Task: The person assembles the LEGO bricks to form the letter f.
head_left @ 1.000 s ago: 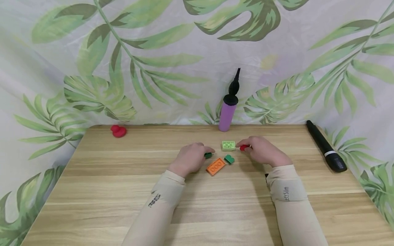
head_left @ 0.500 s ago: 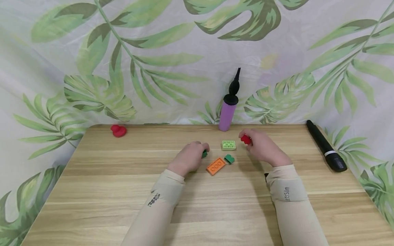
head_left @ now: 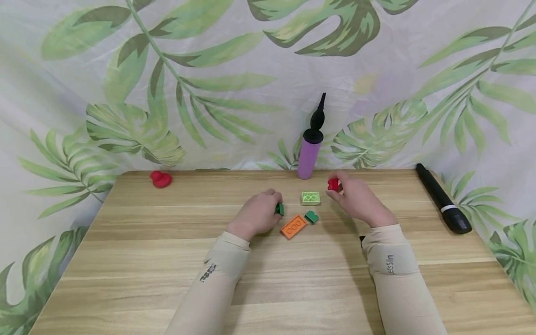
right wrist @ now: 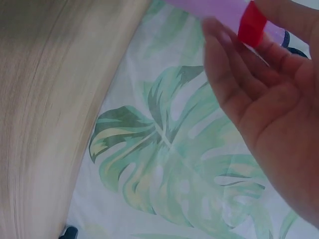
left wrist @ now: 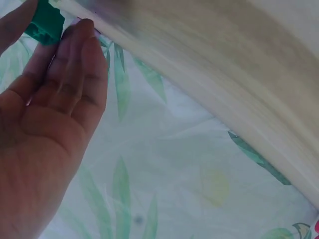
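Note:
My left hand (head_left: 257, 214) pinches a small green toy brick (left wrist: 46, 22) between thumb and index finger, close over the table. My right hand (head_left: 356, 197) holds a small red toy brick (right wrist: 252, 24) the same way, a little above the tabletop. Between the hands, a light green brick (head_left: 311, 198) lies with its hollow underside up. In front of it are an orange brick (head_left: 293, 227), also hollow side up, and a second green brick (head_left: 311, 217) beside the orange one's far right corner.
At the back edge stands a purple hand pump (head_left: 308, 156) with a black nozzle. A red rounded toy (head_left: 161, 179) sits at the back left. A black microphone (head_left: 444, 200) lies along the right side of the wooden table (head_left: 138, 260). Leaf-patterned cloth (head_left: 217, 83) hangs behind.
My right hand has lifted the red brick from beside the light green one, moved it slightly back and turned it. My left hand has picked up and turned its green brick.

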Demonstrator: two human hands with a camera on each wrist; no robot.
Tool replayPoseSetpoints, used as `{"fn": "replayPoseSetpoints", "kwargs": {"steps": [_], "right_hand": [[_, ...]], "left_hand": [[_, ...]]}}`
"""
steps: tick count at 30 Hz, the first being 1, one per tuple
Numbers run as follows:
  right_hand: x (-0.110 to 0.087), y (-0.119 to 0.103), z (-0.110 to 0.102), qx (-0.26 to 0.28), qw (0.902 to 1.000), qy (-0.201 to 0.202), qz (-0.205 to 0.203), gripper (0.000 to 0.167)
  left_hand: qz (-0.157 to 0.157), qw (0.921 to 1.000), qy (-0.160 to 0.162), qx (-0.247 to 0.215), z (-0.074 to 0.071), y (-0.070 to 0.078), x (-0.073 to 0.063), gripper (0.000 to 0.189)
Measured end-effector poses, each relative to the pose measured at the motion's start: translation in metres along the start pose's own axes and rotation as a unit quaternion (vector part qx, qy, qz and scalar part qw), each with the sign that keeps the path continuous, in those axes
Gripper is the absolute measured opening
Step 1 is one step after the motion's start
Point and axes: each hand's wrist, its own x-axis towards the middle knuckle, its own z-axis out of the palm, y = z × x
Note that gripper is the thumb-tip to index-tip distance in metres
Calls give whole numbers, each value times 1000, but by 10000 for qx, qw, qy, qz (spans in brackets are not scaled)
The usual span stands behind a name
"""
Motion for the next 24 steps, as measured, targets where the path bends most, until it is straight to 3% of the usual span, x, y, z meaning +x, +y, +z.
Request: {"fn": "replayPoseSetpoints", "kwargs": {"steps": [7, 15, 20, 24], "right_hand": [[1, 1, 0, 94, 9983, 551, -132, 35], [0, -2, -1, 195, 9940, 970, -458, 24], [1, -8, 3, 324, 9937, 975, -445, 18], [4, -20, 14, 619, 9955, 596, -411, 19]], "left_hand": [[125, 9999, -66, -69, 0, 0, 0, 34], [195, 9997, 95, -115, 2, -3, 1, 20], [0, 10000, 41, -67, 2, -2, 2, 26], [50, 10000, 27, 32, 3, -1, 3, 26]]}}
